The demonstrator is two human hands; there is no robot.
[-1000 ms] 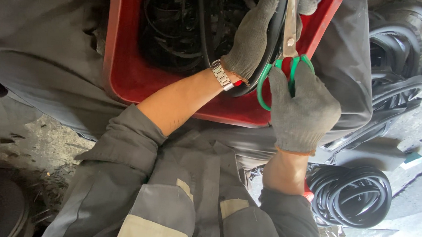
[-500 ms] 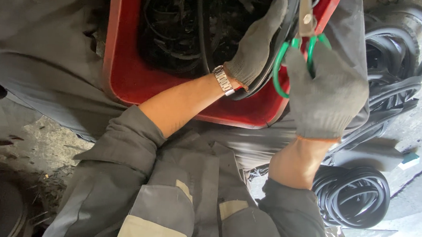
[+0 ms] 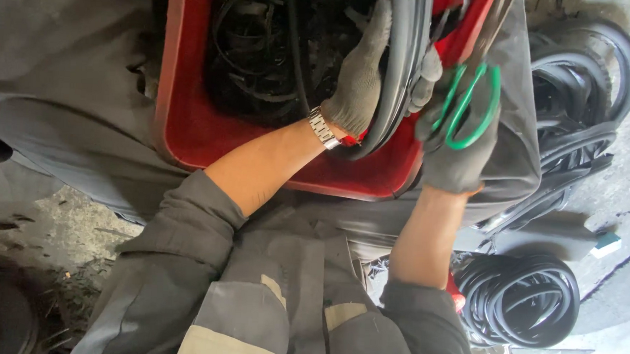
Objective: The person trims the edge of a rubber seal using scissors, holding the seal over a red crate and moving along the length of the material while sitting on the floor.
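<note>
My left hand (image 3: pixel 362 80), in a grey knit glove with a metal watch (image 3: pixel 323 128) at the wrist, grips a thick black rubber strip (image 3: pixel 397 74) over the red plastic crate (image 3: pixel 189 129). My right hand (image 3: pixel 458 141), also gloved, holds green-handled scissors (image 3: pixel 467 106) with the blades pointing up toward the strip at the crate's right edge. The blade tips run out of the top of the view. The crate holds a tangle of black rubber pieces and cords (image 3: pixel 264 54).
The crate rests on my lap, on grey work trousers. Coils of black rubber strip (image 3: pixel 522 306) lie on the concrete at lower right, and more black loops (image 3: pixel 581 75) at upper right. A small grey block (image 3: pixel 553 240) lies between them.
Both hands have shifted to the right and upward along the crate's right edge. The scissors moved with my right hand, still held against the black rubber strip.
</note>
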